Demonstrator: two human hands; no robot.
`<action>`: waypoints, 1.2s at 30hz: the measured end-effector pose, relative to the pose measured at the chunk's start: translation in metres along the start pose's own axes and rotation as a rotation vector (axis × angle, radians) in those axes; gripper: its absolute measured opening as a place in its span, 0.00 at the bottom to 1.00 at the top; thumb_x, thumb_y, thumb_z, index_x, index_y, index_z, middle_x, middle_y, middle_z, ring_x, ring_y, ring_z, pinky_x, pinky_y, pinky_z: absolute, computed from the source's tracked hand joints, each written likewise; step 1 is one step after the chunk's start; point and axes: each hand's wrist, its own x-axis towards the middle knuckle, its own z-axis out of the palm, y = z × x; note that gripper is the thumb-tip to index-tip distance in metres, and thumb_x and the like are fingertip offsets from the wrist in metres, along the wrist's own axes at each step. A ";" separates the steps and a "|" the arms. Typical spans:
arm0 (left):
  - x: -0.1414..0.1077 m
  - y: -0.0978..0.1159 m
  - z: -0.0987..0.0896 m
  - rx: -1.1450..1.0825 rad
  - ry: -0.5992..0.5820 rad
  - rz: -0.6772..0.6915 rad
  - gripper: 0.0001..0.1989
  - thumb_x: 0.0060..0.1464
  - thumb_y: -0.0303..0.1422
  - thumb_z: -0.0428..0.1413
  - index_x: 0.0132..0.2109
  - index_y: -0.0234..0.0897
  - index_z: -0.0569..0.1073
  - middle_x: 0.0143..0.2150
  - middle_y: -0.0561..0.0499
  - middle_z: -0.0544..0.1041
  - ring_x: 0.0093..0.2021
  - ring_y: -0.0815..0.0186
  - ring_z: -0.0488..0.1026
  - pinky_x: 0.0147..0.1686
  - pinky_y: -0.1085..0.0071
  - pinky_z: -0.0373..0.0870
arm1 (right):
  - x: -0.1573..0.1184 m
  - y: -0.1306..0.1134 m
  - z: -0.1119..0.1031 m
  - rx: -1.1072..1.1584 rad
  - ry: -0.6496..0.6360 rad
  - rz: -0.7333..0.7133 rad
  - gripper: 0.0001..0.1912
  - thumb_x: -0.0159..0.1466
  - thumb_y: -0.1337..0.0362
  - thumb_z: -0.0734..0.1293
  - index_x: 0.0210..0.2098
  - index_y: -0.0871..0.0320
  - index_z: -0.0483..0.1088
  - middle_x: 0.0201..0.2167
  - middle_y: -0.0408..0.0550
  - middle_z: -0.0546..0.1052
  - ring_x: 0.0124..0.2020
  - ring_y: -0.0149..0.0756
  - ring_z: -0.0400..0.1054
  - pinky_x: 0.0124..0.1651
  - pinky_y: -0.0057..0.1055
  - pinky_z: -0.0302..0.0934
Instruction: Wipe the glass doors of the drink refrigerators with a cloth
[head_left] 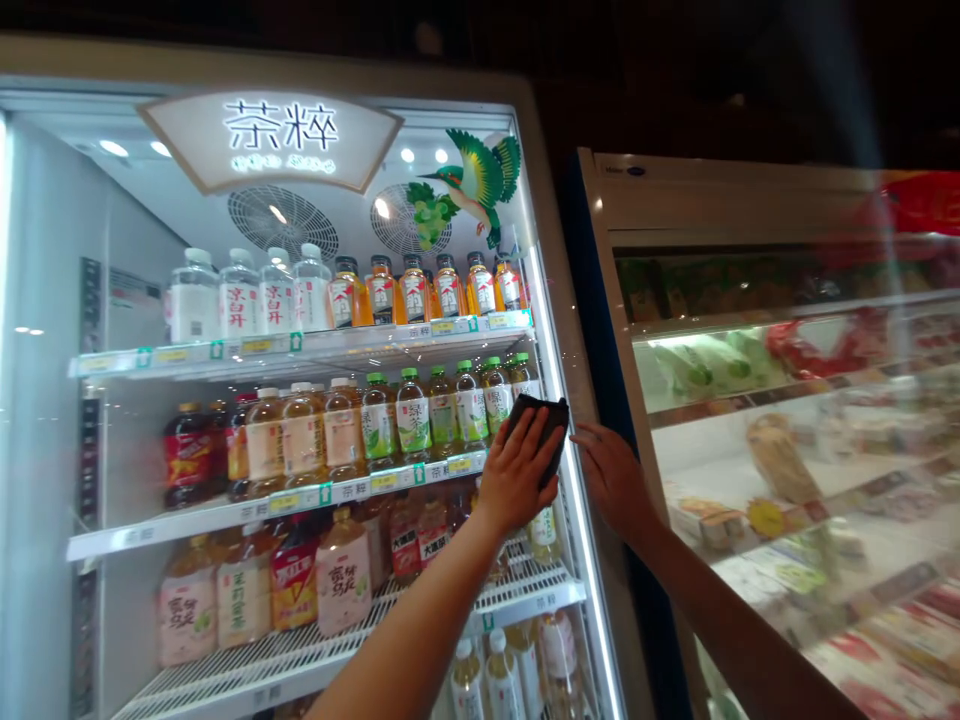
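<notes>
L hand [517,475] holds dark cloth [544,428] flat under palm & fingers, pressed to glass door [127,460] of drinks fridge [300,60] nr R edge — even palm pressure suits. R hand [615,478] open, fingertips on door frame [561,300] — steadying.

Primary illumination came from the ceiling lamps [113,148] and the LED strip [600,610] of the beverage cooler [262,62], which was brightly lit against a dim surround. The adjacent display case [780,450] showed glare and blur toward the right edge. Wide-angle distortion curved the cooler's frame near the left edge.
</notes>
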 end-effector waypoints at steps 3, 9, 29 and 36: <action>0.011 -0.028 -0.014 0.024 0.006 -0.082 0.38 0.59 0.43 0.58 0.73 0.46 0.57 0.76 0.48 0.52 0.75 0.51 0.48 0.73 0.50 0.43 | 0.008 -0.010 0.010 0.007 -0.001 -0.046 0.19 0.72 0.66 0.55 0.55 0.54 0.73 0.55 0.55 0.76 0.58 0.44 0.69 0.61 0.50 0.66; -0.035 -0.048 -0.040 0.142 0.112 -0.392 0.39 0.61 0.39 0.58 0.74 0.45 0.52 0.78 0.45 0.43 0.76 0.48 0.42 0.72 0.45 0.44 | -0.003 -0.019 0.020 -0.059 -0.112 -0.155 0.23 0.70 0.73 0.56 0.61 0.56 0.69 0.62 0.56 0.71 0.64 0.42 0.65 0.63 0.47 0.66; -0.075 -0.054 -0.057 0.115 -0.080 -0.168 0.39 0.58 0.43 0.59 0.73 0.46 0.56 0.76 0.45 0.49 0.75 0.49 0.48 0.72 0.49 0.46 | -0.014 -0.035 0.064 -0.175 -0.137 -0.273 0.31 0.67 0.75 0.59 0.69 0.58 0.58 0.70 0.58 0.62 0.73 0.49 0.49 0.70 0.56 0.57; -0.083 -0.092 -0.079 0.228 0.036 -0.390 0.39 0.60 0.38 0.57 0.74 0.45 0.53 0.78 0.44 0.42 0.76 0.47 0.42 0.71 0.44 0.47 | -0.019 -0.047 0.059 -0.121 -0.124 -0.252 0.30 0.69 0.72 0.59 0.70 0.55 0.57 0.68 0.58 0.64 0.71 0.50 0.54 0.67 0.57 0.60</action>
